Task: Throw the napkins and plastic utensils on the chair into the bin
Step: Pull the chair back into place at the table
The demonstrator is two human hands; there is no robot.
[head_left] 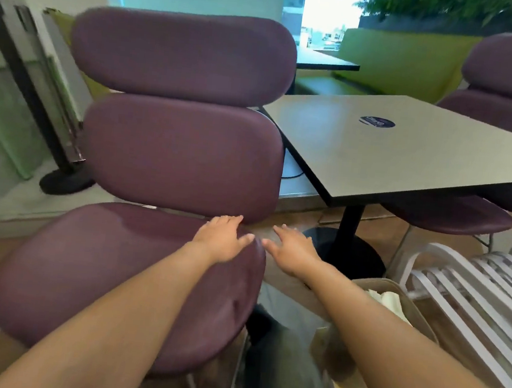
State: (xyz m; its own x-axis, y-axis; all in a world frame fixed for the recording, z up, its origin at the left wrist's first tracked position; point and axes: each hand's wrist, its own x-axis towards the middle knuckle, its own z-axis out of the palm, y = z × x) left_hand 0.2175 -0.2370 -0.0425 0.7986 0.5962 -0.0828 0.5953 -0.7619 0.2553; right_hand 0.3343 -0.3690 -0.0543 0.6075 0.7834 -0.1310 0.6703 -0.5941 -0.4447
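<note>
A: Café-type room, wood floor, big window and a green upholstered bench [398,60] at the back. Biggest thing near us: purple padded chair with a three-cushion back and seat [133,269]. Right of it, grey square pedestal table [410,153] with a round dark sticker, nothing else on it that I can see.

B: Napkins and utensils on the seat?

A: None visible. Seat cushion looks bare. Tan open-top bin [407,307] sits by the person's right side, between the chair and a white slatted chair [474,296]. Crumpled white napkins [390,301] already lie inside it. No plastic utensils that I can make out; the right forearm hides part of the bin's inside.

B: Hands?

A: Left hand [221,240] rests flat at the seat's back right corner, fingers straight and spread, holding nothing. Right hand [293,251] hovers just past the seat edge, over the floor, fingers apart and loose, also holding nothing.

B: So the step is?

A: My read: a final check, task near done. To do it well: sweep the left palm along the gap between seat and lower back cushion, where a thin fork could slip in. Look under the chair too. Frame is motion-blurred, so small clear plastic may be missed.
</note>
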